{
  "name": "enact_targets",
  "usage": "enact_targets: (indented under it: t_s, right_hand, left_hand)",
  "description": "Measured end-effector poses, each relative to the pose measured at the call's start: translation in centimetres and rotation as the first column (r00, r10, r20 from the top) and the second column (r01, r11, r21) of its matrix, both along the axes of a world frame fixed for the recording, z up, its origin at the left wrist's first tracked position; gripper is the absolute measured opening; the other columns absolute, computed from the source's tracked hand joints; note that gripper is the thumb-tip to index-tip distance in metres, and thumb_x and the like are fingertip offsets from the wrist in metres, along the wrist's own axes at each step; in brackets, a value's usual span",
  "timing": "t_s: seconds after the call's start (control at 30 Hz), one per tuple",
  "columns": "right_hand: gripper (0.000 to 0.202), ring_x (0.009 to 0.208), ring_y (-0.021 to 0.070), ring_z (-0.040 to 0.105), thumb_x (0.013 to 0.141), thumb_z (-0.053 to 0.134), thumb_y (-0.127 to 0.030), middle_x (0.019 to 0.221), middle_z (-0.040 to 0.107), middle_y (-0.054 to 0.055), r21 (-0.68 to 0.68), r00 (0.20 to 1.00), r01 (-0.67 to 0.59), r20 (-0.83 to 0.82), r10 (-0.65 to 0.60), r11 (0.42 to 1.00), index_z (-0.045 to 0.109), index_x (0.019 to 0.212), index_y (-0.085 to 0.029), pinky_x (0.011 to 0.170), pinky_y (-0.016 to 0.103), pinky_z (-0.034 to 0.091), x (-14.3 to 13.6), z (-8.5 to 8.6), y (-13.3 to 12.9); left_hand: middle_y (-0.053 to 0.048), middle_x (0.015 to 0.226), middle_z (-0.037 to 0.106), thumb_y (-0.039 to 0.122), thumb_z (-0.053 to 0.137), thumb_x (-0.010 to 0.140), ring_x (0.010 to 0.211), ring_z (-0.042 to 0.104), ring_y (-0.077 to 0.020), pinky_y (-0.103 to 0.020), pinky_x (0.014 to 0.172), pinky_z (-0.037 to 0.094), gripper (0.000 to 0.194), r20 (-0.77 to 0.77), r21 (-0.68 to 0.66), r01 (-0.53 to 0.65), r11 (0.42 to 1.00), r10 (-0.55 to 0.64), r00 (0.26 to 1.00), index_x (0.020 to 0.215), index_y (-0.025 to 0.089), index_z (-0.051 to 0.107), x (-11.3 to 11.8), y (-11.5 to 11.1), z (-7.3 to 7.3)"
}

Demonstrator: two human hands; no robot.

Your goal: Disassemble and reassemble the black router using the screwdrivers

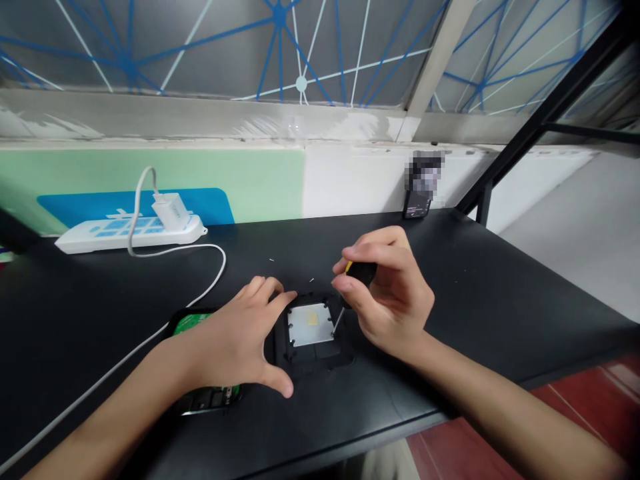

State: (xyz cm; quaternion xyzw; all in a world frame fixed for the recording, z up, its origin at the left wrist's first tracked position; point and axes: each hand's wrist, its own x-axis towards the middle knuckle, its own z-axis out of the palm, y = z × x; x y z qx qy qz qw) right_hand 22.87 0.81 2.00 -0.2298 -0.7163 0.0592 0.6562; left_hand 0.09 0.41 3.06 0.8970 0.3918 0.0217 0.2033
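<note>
My right hand (393, 287) grips a black and yellow screwdriver (363, 272). The tip of its shaft meets the right edge of a silver metal plate (305, 327), which is set in a black housing (325, 353) and has a small yellowish square in its middle. My left hand (250, 333) is spread over the housing's left side, fingertips at the upper left edge and thumb near the lower left. Beneath my left wrist lies a second black case with a green circuit board (193, 322), partly hidden by the arm.
Two tiny screws (311, 280) lie behind the housing. A white power strip (100, 235) with a charger (171, 212) is at the back left, its white cable (220, 267) running forward. A phone (417, 200) leans on the wall.
</note>
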Motion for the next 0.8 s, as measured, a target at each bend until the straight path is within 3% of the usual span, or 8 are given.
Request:
enact_targets:
  t_s: [0.17,0.3,0.4,0.5,0.63,0.7,0.8]
  right_hand:
    - [0.033,0.084,0.0158,0.073,0.104,0.047,-0.022,0.111,0.073,0.006,-0.181,0.979,-0.181,-0.126,0.160,0.967,0.060,0.134,-0.026,0.064,0.032,0.061,-0.5,0.0,-0.7]
    - [0.028,0.087,0.0185,0.075,0.104,0.043,-0.026,0.109,0.076,0.006,-0.189,0.946,-0.283,-0.220,0.240,0.940,0.061,0.125,-0.023,0.066,0.035,0.063,-0.5,-0.2,-0.9]
    - [0.024,0.083,0.0193,0.074,0.102,0.050,-0.032,0.111,0.073,0.007,-0.122,0.960,-0.248,-0.166,0.227,0.961,0.063,0.121,-0.026,0.062,0.036,0.063,-0.3,-0.3,-0.5]
    - [0.025,0.079,0.0193,0.071,0.095,0.064,-0.036,0.105,0.067,0.006,-0.025,0.988,-0.135,-0.084,0.133,0.991,0.065,0.117,-0.026,0.060,0.037,0.062,0.0,-0.2,0.0]
    - [0.032,0.076,0.0189,0.068,0.085,0.076,-0.022,0.093,0.065,0.004,0.052,1.000,-0.001,-0.025,0.002,0.999,0.067,0.115,-0.026,0.061,0.037,0.059,0.1,0.1,0.2]
    - [0.031,0.076,0.0177,0.068,0.087,0.073,-0.017,0.093,0.067,0.003,0.008,0.999,0.020,-0.041,-0.019,1.000,0.068,0.116,-0.026,0.060,0.035,0.058,0.0,0.2,0.0]
    - [0.025,0.077,0.0162,0.072,0.099,0.055,-0.022,0.100,0.072,0.004,-0.120,0.988,-0.094,-0.130,0.078,0.988,0.065,0.123,-0.025,0.059,0.032,0.060,-0.3,0.1,-0.6]
  left_hand:
    - [-0.012,0.127,0.051,0.070,0.084,0.062,0.117,0.046,-0.0373,-0.053,0.103,0.045,0.107,-0.004,0.020,0.006,1.000,-0.006,1.000,0.149,0.020,0.047,-0.1,0.1,-0.2]
    - [-0.012,0.128,0.050,0.070,0.084,0.064,0.118,0.046,-0.0368,-0.052,0.103,0.045,0.107,-0.009,0.007,0.002,1.000,-0.002,1.000,0.150,0.020,0.046,-0.1,0.0,-0.2]
    - [-0.012,0.127,0.051,0.070,0.084,0.063,0.117,0.046,-0.0368,-0.052,0.103,0.046,0.108,-0.011,0.002,0.000,1.000,0.000,1.000,0.150,0.018,0.046,-0.1,0.0,-0.2]
    - [-0.011,0.126,0.052,0.070,0.084,0.062,0.117,0.047,-0.0374,-0.054,0.103,0.045,0.106,0.003,0.001,0.000,1.000,0.000,1.000,0.149,0.021,0.048,0.0,0.0,-0.1]
    - [-0.011,0.127,0.052,0.066,0.086,0.062,0.118,0.046,-0.0374,-0.053,0.104,0.044,0.107,0.001,-0.006,-0.003,1.000,0.003,1.000,0.150,0.022,0.046,0.0,0.0,0.0]
    - [-0.011,0.128,0.052,0.068,0.085,0.062,0.119,0.046,-0.0380,-0.054,0.104,0.044,0.107,0.005,-0.001,-0.006,1.000,0.006,1.000,0.150,0.023,0.046,0.0,0.0,0.0]
    - [-0.012,0.127,0.052,0.071,0.083,0.062,0.118,0.047,-0.0383,-0.054,0.102,0.045,0.105,0.014,0.005,-0.003,1.000,0.003,1.000,0.149,0.023,0.048,-0.2,0.1,-0.2]
